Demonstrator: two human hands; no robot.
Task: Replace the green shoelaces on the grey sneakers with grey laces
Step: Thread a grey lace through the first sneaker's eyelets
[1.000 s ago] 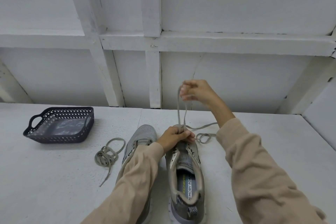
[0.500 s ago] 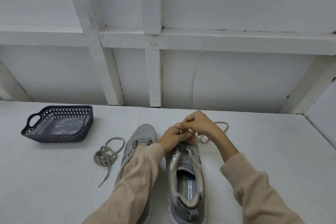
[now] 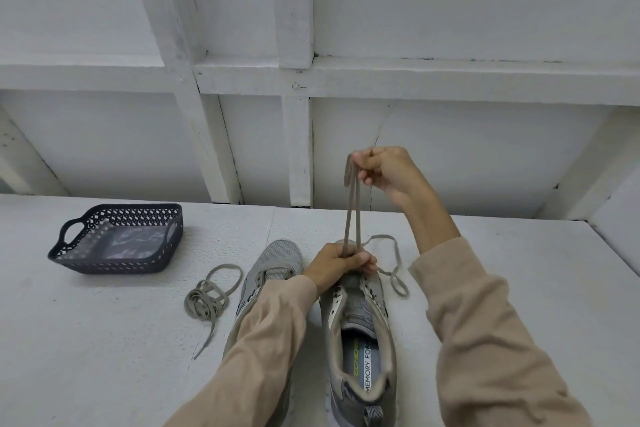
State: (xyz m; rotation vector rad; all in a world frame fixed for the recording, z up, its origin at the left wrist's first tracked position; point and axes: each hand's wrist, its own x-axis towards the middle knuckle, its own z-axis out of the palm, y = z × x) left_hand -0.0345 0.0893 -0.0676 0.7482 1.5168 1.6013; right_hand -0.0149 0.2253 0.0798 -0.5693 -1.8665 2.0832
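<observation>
Rising taut from the sneaker [image 3: 360,329] on the counter [image 3: 104,340], the grey lace [image 3: 349,204] is pinched in the grip of the right hand [image 3: 384,168], likely to draw it through evenly. The left hand [image 3: 337,262] clenches lace and shoe at the eyelets, anchoring them. A coiled lace [image 3: 207,298] lies beside the other sneaker [image 3: 277,260].

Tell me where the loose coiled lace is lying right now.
In the head view, the coiled lace lies on the table left of centre, between the dark basket and the left sneaker, nearer the sneaker.
</observation>
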